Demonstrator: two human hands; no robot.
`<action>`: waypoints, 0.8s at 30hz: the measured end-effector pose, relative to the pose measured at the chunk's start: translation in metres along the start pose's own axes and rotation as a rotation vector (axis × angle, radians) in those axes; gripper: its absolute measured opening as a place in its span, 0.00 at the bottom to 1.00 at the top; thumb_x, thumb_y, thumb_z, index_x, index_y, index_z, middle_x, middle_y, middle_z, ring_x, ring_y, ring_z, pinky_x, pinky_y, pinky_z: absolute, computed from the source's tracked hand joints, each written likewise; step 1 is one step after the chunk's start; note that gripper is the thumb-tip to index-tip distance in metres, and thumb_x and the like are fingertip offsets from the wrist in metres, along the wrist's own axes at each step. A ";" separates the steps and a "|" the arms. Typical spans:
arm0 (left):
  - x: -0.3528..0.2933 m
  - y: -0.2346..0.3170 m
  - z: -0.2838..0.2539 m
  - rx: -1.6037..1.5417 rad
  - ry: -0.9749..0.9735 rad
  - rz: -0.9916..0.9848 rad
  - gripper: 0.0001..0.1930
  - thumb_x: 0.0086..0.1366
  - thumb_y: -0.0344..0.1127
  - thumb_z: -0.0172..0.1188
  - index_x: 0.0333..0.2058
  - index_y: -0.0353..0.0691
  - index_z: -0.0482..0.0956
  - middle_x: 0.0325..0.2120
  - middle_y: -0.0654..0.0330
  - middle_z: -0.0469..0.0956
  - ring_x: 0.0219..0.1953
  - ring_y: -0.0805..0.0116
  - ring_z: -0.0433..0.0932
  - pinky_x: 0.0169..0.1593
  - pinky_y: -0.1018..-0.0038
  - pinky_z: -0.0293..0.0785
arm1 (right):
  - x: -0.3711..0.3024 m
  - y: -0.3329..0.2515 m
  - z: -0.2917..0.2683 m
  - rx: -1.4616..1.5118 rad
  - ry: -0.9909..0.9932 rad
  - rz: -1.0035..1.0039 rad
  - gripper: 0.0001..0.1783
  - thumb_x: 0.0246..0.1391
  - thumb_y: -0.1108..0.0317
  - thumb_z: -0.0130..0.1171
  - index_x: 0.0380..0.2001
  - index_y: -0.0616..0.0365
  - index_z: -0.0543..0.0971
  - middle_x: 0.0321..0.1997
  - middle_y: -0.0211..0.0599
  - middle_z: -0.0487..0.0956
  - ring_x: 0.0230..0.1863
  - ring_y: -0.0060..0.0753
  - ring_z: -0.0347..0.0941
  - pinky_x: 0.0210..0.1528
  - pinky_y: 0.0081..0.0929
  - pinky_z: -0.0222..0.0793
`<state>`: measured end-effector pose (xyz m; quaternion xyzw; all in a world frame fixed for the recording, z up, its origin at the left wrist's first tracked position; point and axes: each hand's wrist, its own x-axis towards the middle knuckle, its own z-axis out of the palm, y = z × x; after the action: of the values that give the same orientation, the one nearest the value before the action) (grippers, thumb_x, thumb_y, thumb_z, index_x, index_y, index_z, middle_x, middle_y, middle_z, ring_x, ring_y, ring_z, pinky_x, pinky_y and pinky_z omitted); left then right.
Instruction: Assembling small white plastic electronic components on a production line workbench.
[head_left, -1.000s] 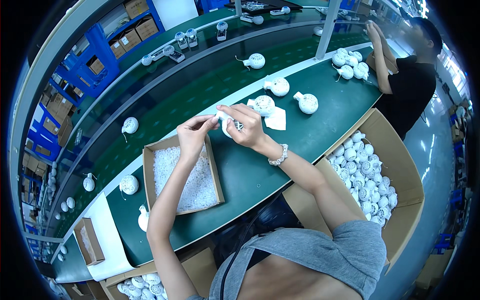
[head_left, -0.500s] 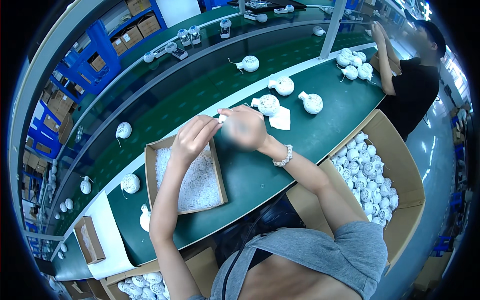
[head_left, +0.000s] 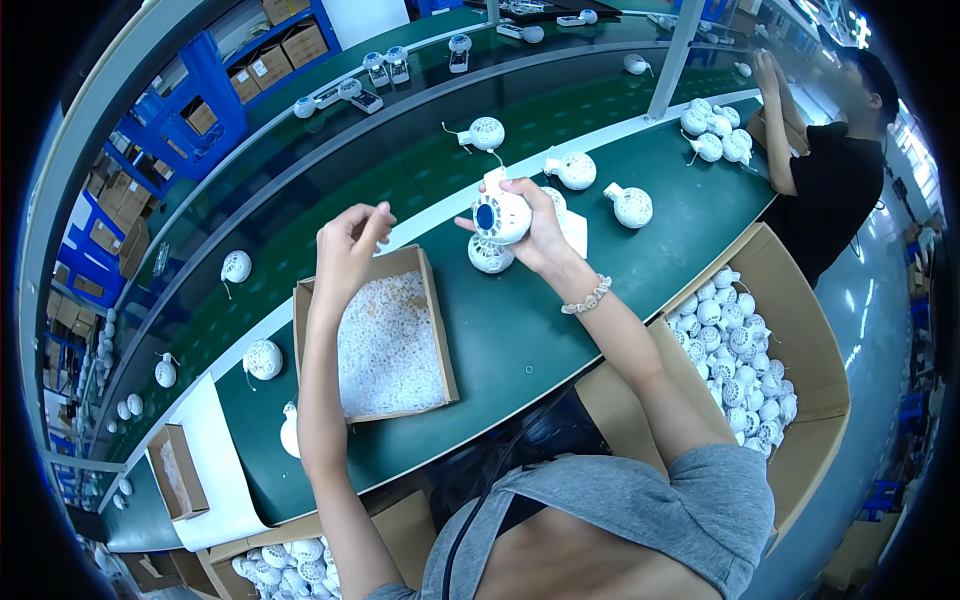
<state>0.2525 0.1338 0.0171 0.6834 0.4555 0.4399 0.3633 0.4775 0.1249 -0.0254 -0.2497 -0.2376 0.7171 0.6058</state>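
Observation:
A white, round, bulb-shaped device (head_left: 512, 220) with a blue disc and a short neck with a cord is gripped in my right hand (head_left: 541, 232), above the green bench. Another such ball with a dotted shell (head_left: 489, 256) rests on the bench just below it. My left hand (head_left: 346, 245) is over the far edge of a shallow cardboard tray (head_left: 449, 370), its fingers curled in and the thumb near the index finger. Whatever it may hold is too small to make out. Many small clear pieces (head_left: 390, 345) fill the tray.
White balls (head_left: 632, 207) lie scattered on the green bench (head_left: 520, 340) and the belt beyond. At right stands a carton (head_left: 825, 370) full of them; another (head_left: 225, 552) is at lower left. A metal post (head_left: 676, 60) rises near a co-worker (head_left: 835, 180).
My hands, together before, have parted. The left one has drawn back to the left over the tray; the right one has turned, bringing the device and its blue disc into view.

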 end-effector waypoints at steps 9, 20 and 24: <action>-0.018 -0.006 0.000 0.933 -0.785 -0.583 0.17 0.59 0.42 0.60 0.23 0.31 0.82 0.19 0.56 0.78 0.16 0.66 0.74 0.25 0.73 0.72 | 0.006 0.018 -0.014 -0.167 -0.050 0.103 0.07 0.46 0.70 0.53 0.28 0.61 0.77 0.36 0.37 0.71 0.29 0.23 0.67 0.35 0.27 0.72; -0.121 0.092 0.030 1.051 0.066 0.572 0.15 0.57 0.38 0.60 0.43 0.42 0.74 0.50 0.53 0.70 0.46 0.58 0.73 0.44 0.63 0.74 | 0.005 0.076 -0.013 -1.174 -0.234 -0.877 0.05 0.41 0.79 0.57 0.23 0.60 0.81 0.33 0.30 0.68 0.19 0.16 0.59 0.20 0.11 0.57; -0.164 0.015 0.095 0.667 -0.699 0.714 0.33 0.52 0.37 0.63 0.58 0.57 0.63 0.63 0.60 0.55 0.65 0.51 0.52 0.67 0.52 0.45 | 0.001 0.074 -0.003 -1.121 -0.249 -0.926 0.05 0.41 0.79 0.57 0.23 0.61 0.81 0.33 0.30 0.68 0.19 0.16 0.59 0.20 0.10 0.56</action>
<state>0.3127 -0.0352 -0.0466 0.9754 0.1648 0.1171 0.0875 0.4235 0.1148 -0.0750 -0.3130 -0.7165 0.1820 0.5963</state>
